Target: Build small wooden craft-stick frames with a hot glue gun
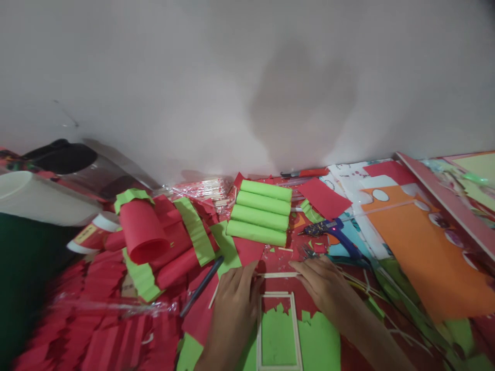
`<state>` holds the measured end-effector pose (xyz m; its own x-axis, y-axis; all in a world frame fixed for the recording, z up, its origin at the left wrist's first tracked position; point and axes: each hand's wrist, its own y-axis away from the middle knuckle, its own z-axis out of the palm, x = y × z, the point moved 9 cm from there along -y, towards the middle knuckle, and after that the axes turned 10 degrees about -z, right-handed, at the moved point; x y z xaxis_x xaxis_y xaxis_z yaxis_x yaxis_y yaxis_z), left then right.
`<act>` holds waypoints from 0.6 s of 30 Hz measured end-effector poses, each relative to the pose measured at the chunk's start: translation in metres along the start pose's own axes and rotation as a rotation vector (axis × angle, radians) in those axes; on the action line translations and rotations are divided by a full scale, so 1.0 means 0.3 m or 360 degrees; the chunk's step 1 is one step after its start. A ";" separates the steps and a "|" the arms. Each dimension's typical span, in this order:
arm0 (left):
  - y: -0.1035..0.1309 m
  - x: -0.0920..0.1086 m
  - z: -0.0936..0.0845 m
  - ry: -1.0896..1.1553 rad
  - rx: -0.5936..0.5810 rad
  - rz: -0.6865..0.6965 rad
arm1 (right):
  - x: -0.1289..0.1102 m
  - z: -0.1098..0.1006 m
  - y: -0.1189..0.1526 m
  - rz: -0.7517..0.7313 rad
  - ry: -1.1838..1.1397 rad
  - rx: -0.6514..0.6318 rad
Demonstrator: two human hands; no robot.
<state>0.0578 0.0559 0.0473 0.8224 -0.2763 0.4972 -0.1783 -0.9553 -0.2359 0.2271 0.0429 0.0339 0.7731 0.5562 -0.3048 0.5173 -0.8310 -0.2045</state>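
Left hand (234,309) and right hand (328,288) seemingly pinch a stick (279,275), its ends hidden.

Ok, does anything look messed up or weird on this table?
The green paper under the stick frame has a jagged edge, unlike the neat green rolls. Little scraps lie near the glue gun too.

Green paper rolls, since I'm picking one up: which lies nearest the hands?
The front roll, at the end of the row; the other three lie beyond it, nearer the wall.
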 end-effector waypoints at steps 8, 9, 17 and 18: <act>-0.002 0.001 -0.002 0.0001 -0.0021 0.0000 | 0.004 -0.004 -0.001 0.0018 -0.0031 -0.0005; -0.002 0.003 -0.004 0.0008 -0.0023 0.0005 | 0.005 -0.002 -0.002 0.0022 -0.0038 -0.0016; -0.002 0.008 -0.009 0.0049 -0.0008 0.0016 | 0.009 0.004 -0.001 0.0018 -0.0014 -0.0035; -0.002 0.007 -0.007 0.0050 -0.0018 0.0012 | 0.009 0.004 0.000 0.0013 -0.0008 -0.0024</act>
<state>0.0585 0.0555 0.0501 0.8037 -0.2864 0.5216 -0.1905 -0.9543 -0.2303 0.2288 0.0444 0.0318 0.7756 0.5491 -0.3112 0.5163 -0.8356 -0.1876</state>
